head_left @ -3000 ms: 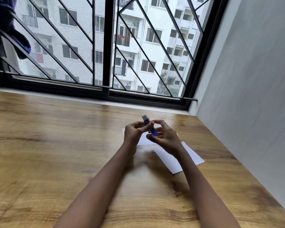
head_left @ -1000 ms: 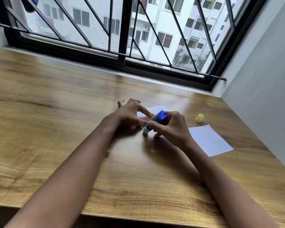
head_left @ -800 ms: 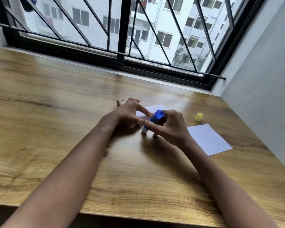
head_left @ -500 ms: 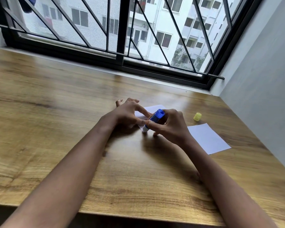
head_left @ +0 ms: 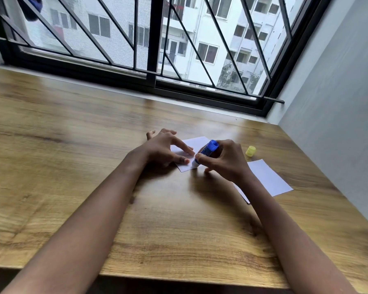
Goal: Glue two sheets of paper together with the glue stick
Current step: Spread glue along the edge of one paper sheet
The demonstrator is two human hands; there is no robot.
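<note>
Wood worktop [head_left: 72,145] fills most of the view and runs up to a barred window [head_left: 153,49], with a grey wall [head_left: 338,102] on the right. Two white sheets lie flat on it, well apart. One sheet [head_left: 197,143] is under both hands, and the second sheet [head_left: 268,177] lies to the right, partly hidden by the right forearm.

The likely trouble is the paper moving. The sheet is light and pinned only on its left side, so a firm stroke of glue toward the free edge could drag, buckle or crease it. A stroke that runs past the near edge would smear glue on the wood, and the sheet could then stick down there. The right forearm hangs over the second sheet and could knock it out of place.

The left hand [head_left: 164,149] is open and spread, its fingertips [head_left: 191,152] pressing the sheet to the worktop. The right hand [head_left: 223,160] is closed around the glue stick [head_left: 206,152], thumb and fingers pinching its barrel. The stick is tilted, with its blue end up and its pale tip down on the near part of the sheet, just beside the left thumb.

A small yellow cap [head_left: 250,151] stands on the worktop past the right hand, touching neither sheet.
</note>
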